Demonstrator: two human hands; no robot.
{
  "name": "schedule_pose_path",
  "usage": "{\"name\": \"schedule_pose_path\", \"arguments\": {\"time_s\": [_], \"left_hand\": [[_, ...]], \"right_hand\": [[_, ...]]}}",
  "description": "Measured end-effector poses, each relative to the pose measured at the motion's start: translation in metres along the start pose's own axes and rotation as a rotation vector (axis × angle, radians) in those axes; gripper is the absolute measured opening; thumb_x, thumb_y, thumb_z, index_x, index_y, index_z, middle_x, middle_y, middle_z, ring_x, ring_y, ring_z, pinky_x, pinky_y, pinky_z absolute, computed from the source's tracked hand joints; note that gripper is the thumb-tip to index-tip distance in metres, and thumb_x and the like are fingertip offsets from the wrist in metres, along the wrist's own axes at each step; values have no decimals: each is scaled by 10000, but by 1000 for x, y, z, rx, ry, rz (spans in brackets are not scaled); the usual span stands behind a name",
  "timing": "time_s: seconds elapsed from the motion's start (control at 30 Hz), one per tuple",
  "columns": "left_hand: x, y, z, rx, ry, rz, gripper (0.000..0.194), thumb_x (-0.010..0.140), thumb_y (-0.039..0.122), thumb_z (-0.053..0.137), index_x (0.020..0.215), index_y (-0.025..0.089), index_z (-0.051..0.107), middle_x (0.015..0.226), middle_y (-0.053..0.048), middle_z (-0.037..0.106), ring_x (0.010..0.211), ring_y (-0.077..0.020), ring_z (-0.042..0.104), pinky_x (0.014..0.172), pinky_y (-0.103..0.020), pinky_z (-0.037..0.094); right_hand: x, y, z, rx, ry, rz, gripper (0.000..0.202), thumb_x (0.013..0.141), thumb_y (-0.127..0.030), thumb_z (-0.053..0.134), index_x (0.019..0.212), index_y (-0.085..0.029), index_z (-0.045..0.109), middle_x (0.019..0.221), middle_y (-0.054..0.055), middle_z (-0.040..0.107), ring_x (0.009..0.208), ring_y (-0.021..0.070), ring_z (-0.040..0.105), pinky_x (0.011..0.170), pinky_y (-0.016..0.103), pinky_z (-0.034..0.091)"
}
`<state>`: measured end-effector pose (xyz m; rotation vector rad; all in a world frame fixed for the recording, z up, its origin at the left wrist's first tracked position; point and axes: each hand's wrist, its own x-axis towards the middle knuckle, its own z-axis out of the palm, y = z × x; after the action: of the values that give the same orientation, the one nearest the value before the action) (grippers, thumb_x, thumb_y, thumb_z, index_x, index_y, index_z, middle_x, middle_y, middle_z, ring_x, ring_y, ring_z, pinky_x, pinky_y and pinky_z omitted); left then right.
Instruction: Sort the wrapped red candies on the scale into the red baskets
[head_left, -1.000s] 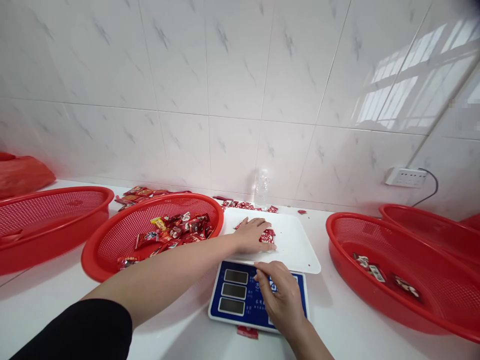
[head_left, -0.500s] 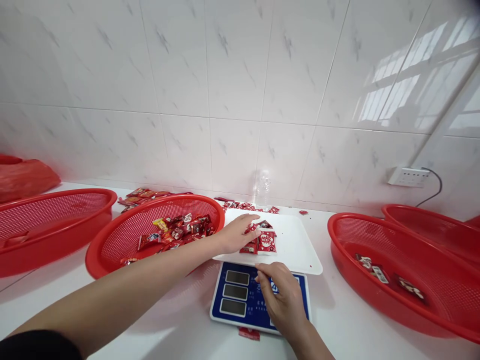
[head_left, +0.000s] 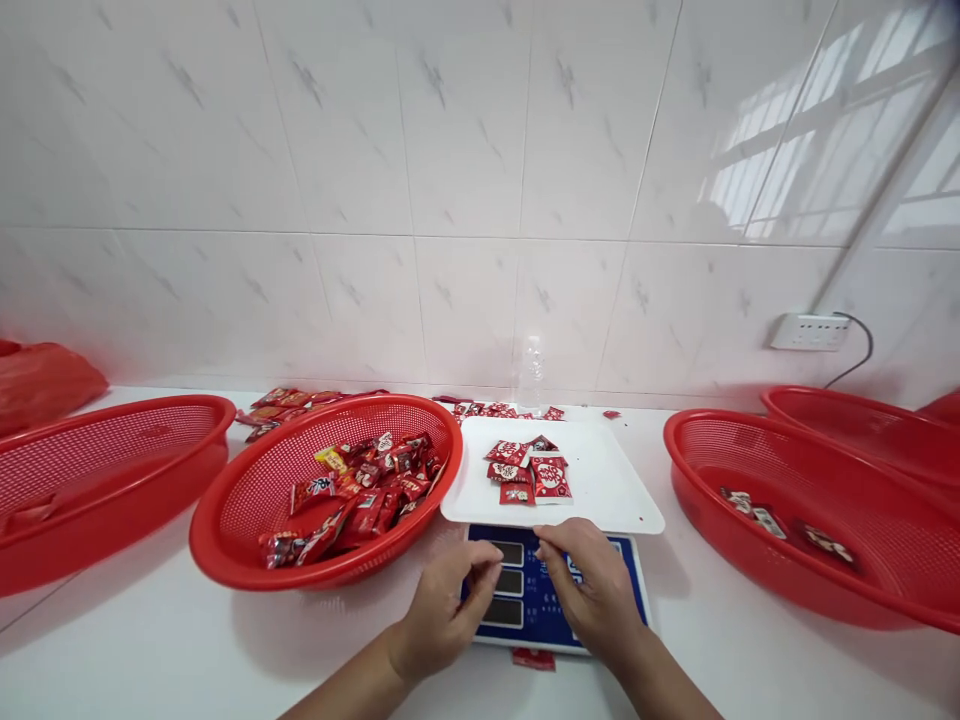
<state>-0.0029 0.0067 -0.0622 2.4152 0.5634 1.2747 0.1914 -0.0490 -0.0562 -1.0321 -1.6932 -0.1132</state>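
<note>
Left hand, right hand: fingers curled to near-pinches; cannot tell if clamped on anything. Packets: on tray, far of both hands, presumably so the scale bears them.

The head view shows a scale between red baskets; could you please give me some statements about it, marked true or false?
1. Red packets lie on the white tray of the scale. True.
2. The left hand is inside a basket. False: the left hand is by the scale's displays.
3. A clear bottle stands beyond the tray, near the wall. True.
4. The basket just right of the scale is full. False: that basket holds only a few packets.
</note>
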Motion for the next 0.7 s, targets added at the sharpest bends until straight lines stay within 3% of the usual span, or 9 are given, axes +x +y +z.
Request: {"name": "schedule_pose_path", "arguments": {"time_s": [0.17,0.27,0.47,0.6,0.7], "left_hand": [[-8,2,3,-89,-58,-70,90,861,143,490,927,190,530,725,1,582,625,-103,545,614,-194,462],[-7,1,3,-149,-119,-153,82,886,201,456,863,182,532,703,-3,550,620,-113,510,609,-212,447],[-2,-2,0,-262,-161,-316,118,891,262,457,843,187,535,700,6,527,642,-127,494,616,-225,423],[-3,1,-1,-274,-196,-305,122,889,261,458,861,187,552,720,0,554,648,-130,501,619,-222,422],[-5,4,-1,-268,-234,-270,130,891,257,453,890,189,564,734,-3,574,631,-123,495,608,-214,423]], "right_hand": [[9,5,1,-128,0,93,191,888,-166,497,1049,-227,580,828,39,667,790,181,610,710,330,493],[26,11,1,-257,-101,182,192,914,-250,454,1040,-217,595,959,70,679,907,202,615,782,357,494],[64,28,9,-355,-333,193,265,872,-310,522,1108,-226,610,1084,69,646,1045,222,557,897,400,444],[75,38,19,-429,-449,229,357,828,-344,569,1164,-231,602,1198,88,595,1149,250,499,935,415,407],[79,40,24,-497,-492,279,341,848,-371,526,1151,-240,611,1192,87,598,1119,258,516,916,421,397]]}}
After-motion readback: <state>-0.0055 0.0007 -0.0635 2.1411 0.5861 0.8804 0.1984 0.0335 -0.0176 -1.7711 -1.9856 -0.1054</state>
